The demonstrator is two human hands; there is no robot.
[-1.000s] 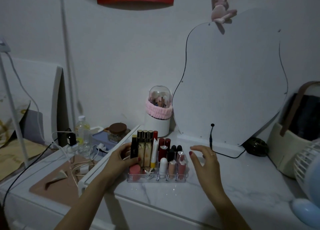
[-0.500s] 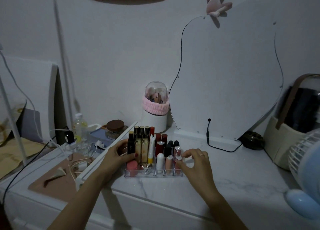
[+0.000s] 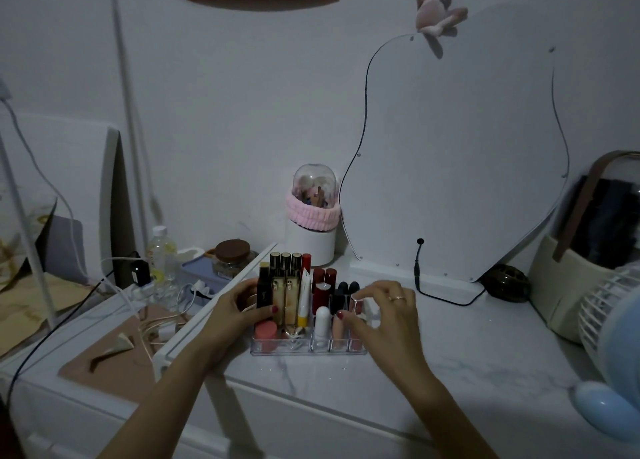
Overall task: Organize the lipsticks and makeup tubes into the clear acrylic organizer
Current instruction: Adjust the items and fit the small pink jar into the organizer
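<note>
The clear acrylic organizer stands on the white marble-look counter, filled with upright lipsticks and tubes: gold-capped tubes at the back, red lipsticks, a white-and-yellow tube, a white stick. My left hand wraps the organizer's left side, thumb against a black tube. My right hand rests on the right end, fingertips pinching a pink clear-capped lipstick that stands in the front right slot.
A white brush holder with pink band stands behind the organizer beside a large curved mirror. A black cable trails on the counter. A fan and a basket are at right. Lower left holds a bottle, jar and cables.
My right hand came in from the open counter onto the organizer's right end and closed its fingertips on the pink lipstick. My left hand stayed on the left side.
</note>
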